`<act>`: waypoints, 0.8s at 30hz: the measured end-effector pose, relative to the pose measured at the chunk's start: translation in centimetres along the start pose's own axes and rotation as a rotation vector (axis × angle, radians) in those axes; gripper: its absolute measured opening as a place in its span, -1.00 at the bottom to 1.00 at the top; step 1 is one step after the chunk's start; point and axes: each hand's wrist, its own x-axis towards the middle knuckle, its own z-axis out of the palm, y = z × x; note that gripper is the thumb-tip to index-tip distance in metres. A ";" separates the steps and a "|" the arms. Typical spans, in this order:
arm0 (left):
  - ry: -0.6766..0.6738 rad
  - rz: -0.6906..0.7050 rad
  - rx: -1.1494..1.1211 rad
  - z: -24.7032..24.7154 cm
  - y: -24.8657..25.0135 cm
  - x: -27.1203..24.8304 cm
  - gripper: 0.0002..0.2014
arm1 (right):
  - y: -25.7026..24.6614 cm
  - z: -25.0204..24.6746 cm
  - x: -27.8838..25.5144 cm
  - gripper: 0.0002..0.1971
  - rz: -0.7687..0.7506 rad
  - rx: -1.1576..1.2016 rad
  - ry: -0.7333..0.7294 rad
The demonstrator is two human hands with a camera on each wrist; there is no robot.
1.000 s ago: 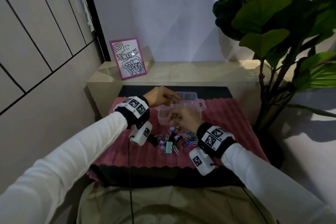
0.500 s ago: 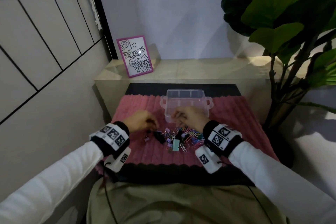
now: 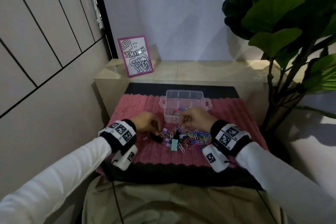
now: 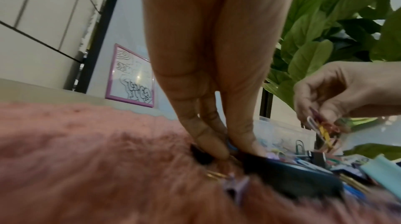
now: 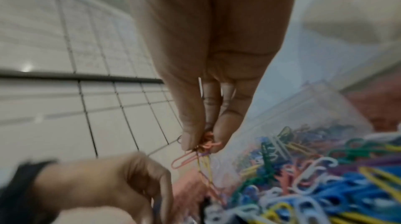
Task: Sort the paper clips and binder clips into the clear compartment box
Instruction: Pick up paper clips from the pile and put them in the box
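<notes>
A: Where's the L hand?
B: Lower centre of head view, fingertips pinched on a black binder clip lying on the pink mat
A: R hand?
B: Just right of it, fingers clamped on a bunch of paper clips above the loose pile
A: Box?
B: Clear compartment box sits mid-frame behind the hands, some clips in its near section
</notes>
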 end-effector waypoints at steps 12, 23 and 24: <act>0.124 0.066 -0.155 -0.9 1.8 -1.1 -0.76 | -0.1 -1.0 0.7 -0.86 0.066 0.564 0.155; -0.004 0.114 0.205 2.0 3.7 0.9 -0.77 | -0.1 -1.4 0.2 -0.82 0.043 0.334 0.086; -0.010 0.114 0.214 1.9 3.7 1.0 -0.81 | -0.2 -1.6 0.4 -0.82 0.044 0.357 0.106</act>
